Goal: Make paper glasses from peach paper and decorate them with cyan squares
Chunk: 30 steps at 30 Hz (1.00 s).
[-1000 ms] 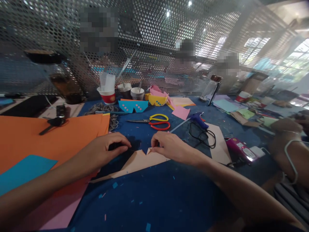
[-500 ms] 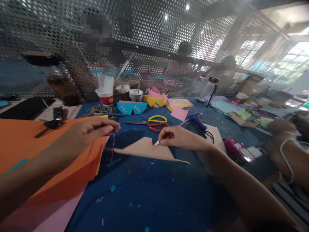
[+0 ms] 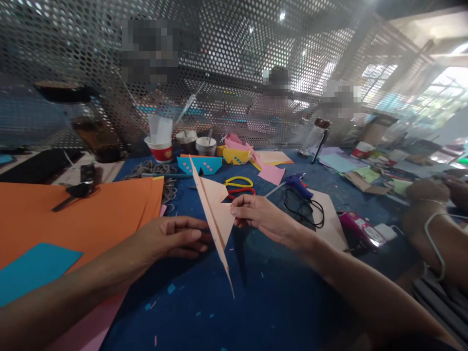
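A folded, cut piece of peach paper (image 3: 215,209) is held up on edge above the blue table, its long side slanting from upper left to lower right. My right hand (image 3: 261,217) pinches it by the notch on its right side. Just left of the paper, my left hand (image 3: 179,236) has its fingers loosely apart and holds nothing; whether its fingertips touch the paper is hard to tell. Behind the paper lie scissors (image 3: 239,181) with yellow and red handles, their blades mostly hidden.
Orange paper sheets (image 3: 120,197) and a blue paper piece (image 3: 40,270) lie at left. A blue glue gun (image 3: 299,185) with a black cord is at right, near a magenta device (image 3: 360,226). Cups, a blue paper mask (image 3: 204,165) and a glass bottle (image 3: 312,139) stand by the perforated screen.
My right hand has lifted and turned the peach paper from lying sideways to a steep slant. My left hand has come down and right, close to the paper.
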Motion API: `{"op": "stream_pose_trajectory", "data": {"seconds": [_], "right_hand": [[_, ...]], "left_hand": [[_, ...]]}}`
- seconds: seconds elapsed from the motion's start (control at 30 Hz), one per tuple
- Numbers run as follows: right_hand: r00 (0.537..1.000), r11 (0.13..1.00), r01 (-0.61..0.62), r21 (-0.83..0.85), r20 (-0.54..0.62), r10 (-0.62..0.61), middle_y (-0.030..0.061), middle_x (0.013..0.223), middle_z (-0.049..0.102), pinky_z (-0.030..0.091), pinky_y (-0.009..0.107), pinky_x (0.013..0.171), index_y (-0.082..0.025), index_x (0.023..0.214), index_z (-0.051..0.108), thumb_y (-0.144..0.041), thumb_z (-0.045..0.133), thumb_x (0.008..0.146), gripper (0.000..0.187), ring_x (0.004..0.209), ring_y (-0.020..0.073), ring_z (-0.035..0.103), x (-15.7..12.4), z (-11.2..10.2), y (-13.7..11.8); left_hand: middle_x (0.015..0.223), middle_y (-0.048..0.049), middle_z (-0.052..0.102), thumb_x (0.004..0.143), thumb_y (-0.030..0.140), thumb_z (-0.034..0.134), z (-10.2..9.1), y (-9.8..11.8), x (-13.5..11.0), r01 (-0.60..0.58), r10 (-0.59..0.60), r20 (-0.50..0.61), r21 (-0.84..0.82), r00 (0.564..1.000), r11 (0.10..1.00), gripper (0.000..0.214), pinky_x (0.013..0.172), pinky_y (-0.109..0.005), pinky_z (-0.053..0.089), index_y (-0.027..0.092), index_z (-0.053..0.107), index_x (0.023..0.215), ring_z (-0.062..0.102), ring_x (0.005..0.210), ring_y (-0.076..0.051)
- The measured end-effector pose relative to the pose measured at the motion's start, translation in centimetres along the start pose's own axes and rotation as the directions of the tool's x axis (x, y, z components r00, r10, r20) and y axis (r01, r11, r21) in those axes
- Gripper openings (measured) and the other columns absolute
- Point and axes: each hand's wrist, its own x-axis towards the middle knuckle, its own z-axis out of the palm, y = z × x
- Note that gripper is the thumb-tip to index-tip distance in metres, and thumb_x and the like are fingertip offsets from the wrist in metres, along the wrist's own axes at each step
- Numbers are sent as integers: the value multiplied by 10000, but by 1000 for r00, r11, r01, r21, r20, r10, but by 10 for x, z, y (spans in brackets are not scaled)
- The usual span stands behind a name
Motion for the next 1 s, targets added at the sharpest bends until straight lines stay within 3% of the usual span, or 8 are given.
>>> {"op": "stream_pose_trajectory", "data": {"seconds": [0.23, 0.33, 0.4, 0.47, 0.57, 0.63, 0.8, 1.0], "right_hand": [[997, 995, 35, -97, 71, -29, -11, 808, 695, 555, 256, 728, -175, 958, 661, -251, 768, 939, 133, 731, 120, 679, 1, 13, 15], [971, 936, 212, -283, -50, -235, 13, 920, 700, 582, 302, 741, -191, 1067, 636, -284, 728, 971, 162, 778, 148, 700, 0, 12, 19], [874, 765, 381, -519, -70, -482, 29, 1004, 698, 586, 330, 801, -216, 1114, 636, -254, 708, 987, 151, 857, 166, 695, -4, 10, 21], [751, 466, 516, -719, 118, -649, 43, 1054, 698, 571, 347, 869, -236, 1119, 662, -225, 672, 1026, 95, 943, 182, 679, -11, 10, 21], [601, 38, 641, -766, 471, -646, 69, 1082, 718, 544, 358, 889, -229, 1176, 677, -223, 574, 1107, 125, 998, 201, 661, -21, 11, 20], [533, -131, 671, -730, 597, -599, 78, 1088, 731, 522, 357, 873, -211, 1228, 672, -200, 537, 1125, 170, 999, 204, 650, -25, 13, 21], [484, -321, 665, -674, 717, -503, 54, 1087, 755, 470, 354, 827, -229, 1245, 687, -165, 493, 1136, 232, 949, 195, 640, -25, 17, 23], [474, -407, 637, -655, 749, -463, 41, 1016, 768, 439, 367, 781, -201, 1142, 729, -158, 447, 1149, 286, 893, 190, 631, -24, 23, 23]], "left_hand": [[741, -54, 833, 772, 522, 912, 16, 3, -10, 28, -24, -91, 40, 996, 999, 340, 741, -339, 702, 222, 759, 728, 824, 751, -240], [752, -54, 833, 777, 525, 898, 9, 0, -6, 4, 2, -122, 47, 993, 999, 335, 746, -358, 707, 231, 744, 733, 821, 746, -240], [761, -52, 831, 747, 533, 911, 2, -3, -3, -9, 14, -131, 38, 991, 999, 345, 735, -358, 709, 234, 741, 725, 817, 745, -240], [756, -51, 828, 737, 531, 916, -3, -5, 1, -9, 10, -136, 6, 991, 1000, 343, 727, -342, 706, 235, 744, 720, 810, 740, -231], [736, -47, 823, 757, 499, 914, -3, -6, 1, 9, -18, -150, -65, 989, 998, 317, 717, -298, 690, 231, 751, 712, 793, 709, -202], [723, -41, 820, 748, 479, 934, 0, -5, -1, 22, -37, -149, -100, 988, 995, 308, 700, -273, 678, 227, 759, 714, 778, 678, -182], [698, -39, 813, 717, 467, 970, 5, -3, -5, 36, -54, -132, -136, 990, 990, 325, 660, -244, 661, 214, 766, 705, 733, 603, -150], [700, -39, 815, 749, 435, 953, 8, 0, -7, 80, -91, -94, -114, 991, 990, 298, 648, -238, 651, 212, 760, 709, 755, 643, -160]]}}
